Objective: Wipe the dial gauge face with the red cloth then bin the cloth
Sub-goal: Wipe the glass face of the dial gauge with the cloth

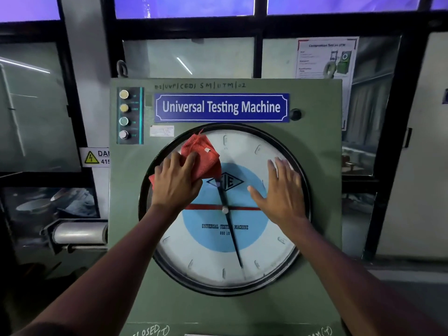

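A large round dial gauge (pixel 225 248) with a white face, blue centre and black rim fills the front of a green machine cabinet (pixel 315 105). My left hand (pixel 175 183) presses a crumpled red cloth (pixel 202 154) against the upper left of the glass. My right hand (pixel 281 192) lies flat with spread fingers on the right side of the face, holding nothing. A black needle and a red needle cross at the hub (pixel 225 210).
A blue "Universal Testing Machine" nameplate (pixel 221 107) sits above the dial. Several round push buttons (pixel 124 115) line the cabinet's upper left. A yellow danger sign (pixel 95 157) and a metal cylinder (pixel 77 232) are to the left. No bin is in view.
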Tool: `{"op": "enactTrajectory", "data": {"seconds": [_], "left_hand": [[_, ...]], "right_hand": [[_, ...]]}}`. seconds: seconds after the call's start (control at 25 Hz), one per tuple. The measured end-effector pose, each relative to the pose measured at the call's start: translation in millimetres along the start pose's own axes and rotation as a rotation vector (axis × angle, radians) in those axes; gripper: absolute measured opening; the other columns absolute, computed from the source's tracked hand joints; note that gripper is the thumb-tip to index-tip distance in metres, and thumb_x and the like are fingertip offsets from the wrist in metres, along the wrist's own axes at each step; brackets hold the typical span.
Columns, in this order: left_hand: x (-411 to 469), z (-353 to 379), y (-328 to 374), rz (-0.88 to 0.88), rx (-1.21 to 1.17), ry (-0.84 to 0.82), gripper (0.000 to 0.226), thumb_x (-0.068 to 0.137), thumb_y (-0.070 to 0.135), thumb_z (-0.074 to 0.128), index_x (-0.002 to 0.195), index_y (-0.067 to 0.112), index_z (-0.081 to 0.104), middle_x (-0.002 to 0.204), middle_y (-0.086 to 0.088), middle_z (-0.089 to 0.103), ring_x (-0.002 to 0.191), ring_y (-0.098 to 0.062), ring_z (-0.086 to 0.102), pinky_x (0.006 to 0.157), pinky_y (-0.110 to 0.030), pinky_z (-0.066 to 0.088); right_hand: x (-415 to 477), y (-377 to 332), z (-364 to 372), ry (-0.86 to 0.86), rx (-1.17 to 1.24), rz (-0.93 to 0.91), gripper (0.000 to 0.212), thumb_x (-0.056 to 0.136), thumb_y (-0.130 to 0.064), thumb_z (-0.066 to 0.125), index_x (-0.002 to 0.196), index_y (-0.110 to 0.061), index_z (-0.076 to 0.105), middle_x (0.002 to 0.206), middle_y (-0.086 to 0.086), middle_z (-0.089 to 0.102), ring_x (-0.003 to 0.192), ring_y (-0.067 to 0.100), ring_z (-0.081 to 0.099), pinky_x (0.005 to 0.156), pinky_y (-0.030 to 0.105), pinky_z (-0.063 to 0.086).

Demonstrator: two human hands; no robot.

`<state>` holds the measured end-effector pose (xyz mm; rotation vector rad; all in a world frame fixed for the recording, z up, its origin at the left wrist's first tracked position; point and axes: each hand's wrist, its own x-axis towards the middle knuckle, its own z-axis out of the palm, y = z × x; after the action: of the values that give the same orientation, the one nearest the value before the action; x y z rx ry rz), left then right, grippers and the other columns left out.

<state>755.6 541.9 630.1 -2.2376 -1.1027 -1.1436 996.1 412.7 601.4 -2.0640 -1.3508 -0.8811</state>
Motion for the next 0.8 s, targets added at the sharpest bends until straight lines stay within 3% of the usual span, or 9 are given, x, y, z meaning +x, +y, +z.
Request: {"op": "enactTrajectory", "data": {"seconds": [0.24,0.4,0.56,0.68,0.8], "left_hand": [[37,49,-14,0.021,-0.034,0.027,0.068,0.085,0.05,0.053,0.144,0.017,0.049,0.115,-0.022,0.055,0.102,-0.043,0.056,0.086,-0.055,0.048],[48,75,-20,0.021,-0.04,0.049,0.073,0.083,0.053,0.045,0.146,0.016,0.049,0.129,-0.026,0.053,0.114,-0.044,0.053,0.095,-0.057,0.045],[46,95,-23,0.114,-0.07,0.062,0.079,0.093,0.049,0.046,0.158,0.005,0.039,0.168,-0.025,0.028,0.156,-0.043,0.027,0.127,-0.056,0.022],[48,107,-24,0.171,-0.134,0.061,0.082,0.099,0.047,0.036,0.164,-0.001,0.021,0.174,-0.02,0.013,0.163,-0.033,0.01,0.133,-0.05,0.013],[50,116,-24,0.172,-0.154,0.09,0.082,0.102,0.05,0.033,0.166,0.002,0.015,0.175,-0.018,0.01,0.164,-0.03,0.007,0.133,-0.05,0.014]], "right_hand": [[19,17,40,0.075,0.001,0.095,0.088,0.097,-0.062,0.058,0.159,-0.002,0.041,0.168,0.019,0.039,0.158,0.037,0.035,0.127,0.053,0.03],[9,31,67,0.15,-0.028,0.122,0.088,0.097,-0.065,0.048,0.154,0.003,0.047,0.164,0.024,0.045,0.154,0.041,0.042,0.123,0.055,0.037],[1,46,90,0.156,-0.02,0.141,0.092,0.099,-0.07,0.043,0.162,-0.003,0.037,0.175,0.021,0.027,0.162,0.037,0.029,0.127,0.051,0.03],[3,60,102,0.194,-0.004,0.144,0.088,0.104,-0.066,0.043,0.168,-0.009,0.026,0.179,0.016,0.014,0.166,0.034,0.018,0.131,0.053,0.025],[10,74,108,0.218,-0.006,0.109,0.083,0.106,-0.061,0.041,0.169,-0.01,0.022,0.18,0.012,0.013,0.167,0.03,0.014,0.134,0.05,0.02]]}}
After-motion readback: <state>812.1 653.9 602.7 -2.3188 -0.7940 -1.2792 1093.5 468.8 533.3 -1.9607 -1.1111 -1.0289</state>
